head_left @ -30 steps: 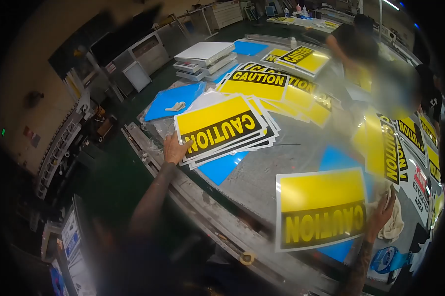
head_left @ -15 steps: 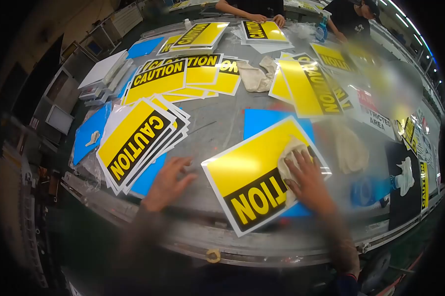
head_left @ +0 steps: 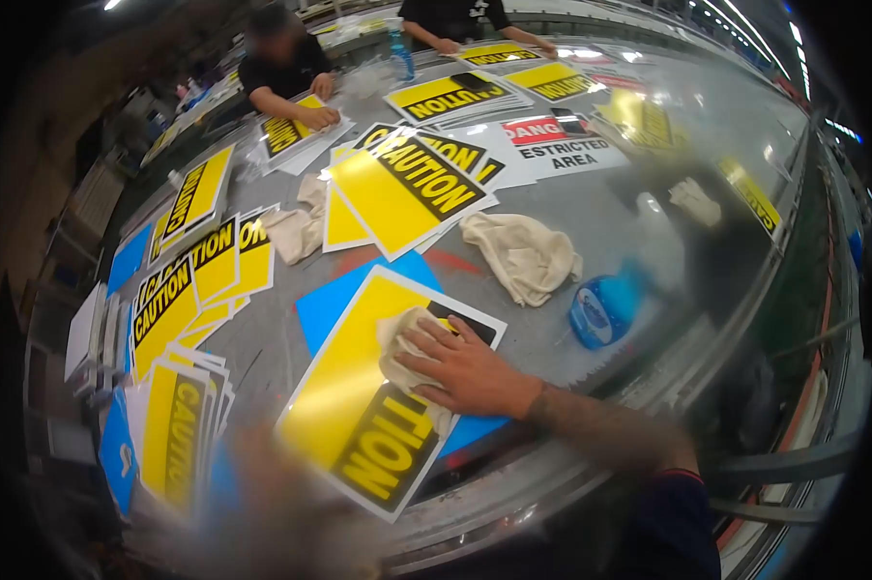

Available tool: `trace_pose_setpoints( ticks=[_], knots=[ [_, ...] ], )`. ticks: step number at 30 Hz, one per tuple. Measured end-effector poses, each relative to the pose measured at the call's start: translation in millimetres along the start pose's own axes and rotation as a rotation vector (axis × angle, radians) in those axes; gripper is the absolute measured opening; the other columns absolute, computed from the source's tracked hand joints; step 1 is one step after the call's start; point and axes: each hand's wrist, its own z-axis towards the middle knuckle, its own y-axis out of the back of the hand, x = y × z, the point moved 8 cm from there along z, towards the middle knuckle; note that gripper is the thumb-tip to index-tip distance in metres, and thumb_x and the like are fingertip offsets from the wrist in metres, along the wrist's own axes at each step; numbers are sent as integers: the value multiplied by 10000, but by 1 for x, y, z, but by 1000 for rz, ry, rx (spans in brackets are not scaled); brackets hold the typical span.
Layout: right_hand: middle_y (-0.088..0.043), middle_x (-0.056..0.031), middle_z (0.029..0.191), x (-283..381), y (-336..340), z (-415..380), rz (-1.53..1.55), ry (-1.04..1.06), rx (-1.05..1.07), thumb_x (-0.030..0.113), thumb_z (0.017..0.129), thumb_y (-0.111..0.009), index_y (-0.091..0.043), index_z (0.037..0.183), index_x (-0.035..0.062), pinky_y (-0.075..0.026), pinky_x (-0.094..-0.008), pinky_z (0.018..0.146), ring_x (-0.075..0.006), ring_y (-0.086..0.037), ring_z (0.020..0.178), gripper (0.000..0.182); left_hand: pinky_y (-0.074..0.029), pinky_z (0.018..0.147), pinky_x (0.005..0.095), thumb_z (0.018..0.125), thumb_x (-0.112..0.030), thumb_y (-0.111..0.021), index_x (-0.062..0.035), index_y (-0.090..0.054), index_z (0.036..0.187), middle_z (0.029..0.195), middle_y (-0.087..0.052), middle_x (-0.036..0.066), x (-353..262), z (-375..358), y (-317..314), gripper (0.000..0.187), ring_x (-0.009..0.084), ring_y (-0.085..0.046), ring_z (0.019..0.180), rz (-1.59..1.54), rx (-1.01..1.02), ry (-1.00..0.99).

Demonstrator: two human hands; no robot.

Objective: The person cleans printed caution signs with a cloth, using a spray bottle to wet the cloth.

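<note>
My right hand (head_left: 470, 369) presses a cream cloth (head_left: 402, 353) onto a yellow and black caution sign (head_left: 344, 387), with its fingers over the cloth. The sign lies tilted on blue sheets (head_left: 322, 314) on the grey table (head_left: 262, 358). At the lower left, my left hand (head_left: 267, 464) is a blur near the sign's left edge; its fingers cannot be made out. A stack of caution signs (head_left: 172, 435) lies left of it.
Beyond the sign are a crumpled cloth (head_left: 523, 256), a blue bottle (head_left: 598, 311) and more caution signs (head_left: 407, 188). A danger sign (head_left: 566, 150) lies further back. Two people stand at the far side, their hands (head_left: 318, 118) on signs.
The view has swung to the right, so the table's things appear further left. My right hand and the cloth still rest on the sign. My left hand is now blurred.
</note>
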Motion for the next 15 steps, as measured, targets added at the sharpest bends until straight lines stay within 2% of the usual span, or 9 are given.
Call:
trace_pose_setpoints(
  ticks=[2,4,5,11,12,14,15],
  knots=[
    [-467,-146,1652,-2,-2,-2,12,-8,-1,425,1051,-624,-567,1533,170,-273,-621,1265,-363,-354,1584,548,-522,924,418,692,-157,-972,9,-670,1340,1201,-611,154,-8,10,4,734,315,-602,1045,-42,47,63],
    [-470,-148,1649,-3,-5,-2,7,-11,-10,423,1050,-625,-564,1534,169,-264,-621,1269,-364,-351,1586,549,-518,927,422,684,-151,-973,12,-672,1325,1201,-610,154,-7,9,9,726,318,-601,1047,-216,196,263],
    [-471,-149,1648,-3,-7,-3,7,-9,-9,422,1050,-625,-563,1534,168,-260,-621,1271,-365,-349,1588,550,-512,927,418,663,-141,-981,16,-682,1295,1197,-608,153,-6,10,8,716,316,-598,1040,-239,191,277],
    [-455,-162,1660,3,-12,-5,6,-3,15,418,1040,-643,-559,1535,163,-252,-622,1274,-376,-363,1580,564,-519,890,413,634,-136,-987,15,-701,1252,1161,-594,142,3,5,6,697,307,-597,999,-157,144,127],
    [-452,-163,1661,-3,-9,0,-44,21,13,419,1039,-645,-559,1536,164,-256,-620,1272,-376,-364,1579,565,-527,840,389,632,-113,-977,17,-702,1273,1134,-591,135,24,3,-8,709,283,-594,972,-299,95,139],
    [-454,-175,1644,0,0,1,-11,5,-12,413,1045,-640,-556,1543,161,-295,-611,1247,-380,-371,1574,564,-514,1035,465,918,-367,-867,-56,-628,1472,1288,-633,174,12,8,-2,679,327,-632,1157,-161,275,123],
    [-452,-174,1645,-1,1,2,-25,4,9,410,1052,-632,-554,1544,160,-292,-612,1250,-377,-370,1575,558,-530,935,473,737,-296,-981,-36,-711,1361,1155,-638,168,22,9,-7,729,327,-638,1023,-232,185,133]
  ],
)
